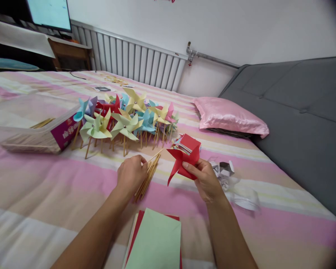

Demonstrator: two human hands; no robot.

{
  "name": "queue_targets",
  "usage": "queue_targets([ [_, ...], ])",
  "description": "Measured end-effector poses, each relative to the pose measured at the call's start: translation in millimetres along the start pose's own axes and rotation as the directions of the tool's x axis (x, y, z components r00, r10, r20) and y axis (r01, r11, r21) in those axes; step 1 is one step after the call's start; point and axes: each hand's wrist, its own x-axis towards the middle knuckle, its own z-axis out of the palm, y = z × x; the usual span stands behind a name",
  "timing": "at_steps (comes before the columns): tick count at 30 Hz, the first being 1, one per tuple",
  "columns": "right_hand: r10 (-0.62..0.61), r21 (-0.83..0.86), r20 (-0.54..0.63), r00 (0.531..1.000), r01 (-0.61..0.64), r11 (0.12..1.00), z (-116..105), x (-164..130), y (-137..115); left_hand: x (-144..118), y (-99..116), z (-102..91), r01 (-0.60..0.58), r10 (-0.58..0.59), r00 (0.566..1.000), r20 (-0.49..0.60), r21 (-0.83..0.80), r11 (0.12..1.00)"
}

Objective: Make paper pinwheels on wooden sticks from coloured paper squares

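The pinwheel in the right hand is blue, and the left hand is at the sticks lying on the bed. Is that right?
Not quite: the head view shows that the pinwheel in the right hand is red, not blue. The left hand is indeed at the sticks on the bed.

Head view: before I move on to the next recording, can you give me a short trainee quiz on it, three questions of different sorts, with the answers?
1. Which hand holds the red pinwheel?
2. True or false: the pale green sheet lies on top of the red paper.
3. Which is nearest to the left hand?
A) the pink pillow
B) the thin sticks
C) the radiator

Key:
1. The right hand.
2. True; red edges show from beneath it.
3. B; the bundle lies right beside its fingers.
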Motion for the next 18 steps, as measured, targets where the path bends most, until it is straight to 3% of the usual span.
queue_targets([
  [3,-0.005,0.039,-0.005,1.0,0.006,0.999,-1,-1,-2,-1,1,0.7,-0.108,0.092,0.993,-0.072,-0.282,0.953],
  [5,-0.02,0.087,0.007,1.0,0.019,0.996,-2,-1,-3,-1,2,1.6,-0.157,0.119,0.987,-0.108,-0.488,0.859],
  [8,-0.043,0.162,0.047,0.998,0.035,0.986,-4,-1,-4,-1,5,2.1,-0.143,0.065,0.989,-0.134,-0.724,0.674],
  [12,-0.049,0.183,0.104,0.993,0.03,0.983,-5,-2,-3,-2,8,-0.2,-0.061,-0.024,0.996,-0.082,-0.882,0.468],
  [18,-0.053,0.168,0.157,0.986,0.027,0.985,-4,-3,-3,-7,15,-4.7,0.012,0.02,1.0,0.018,-0.961,0.276],
])
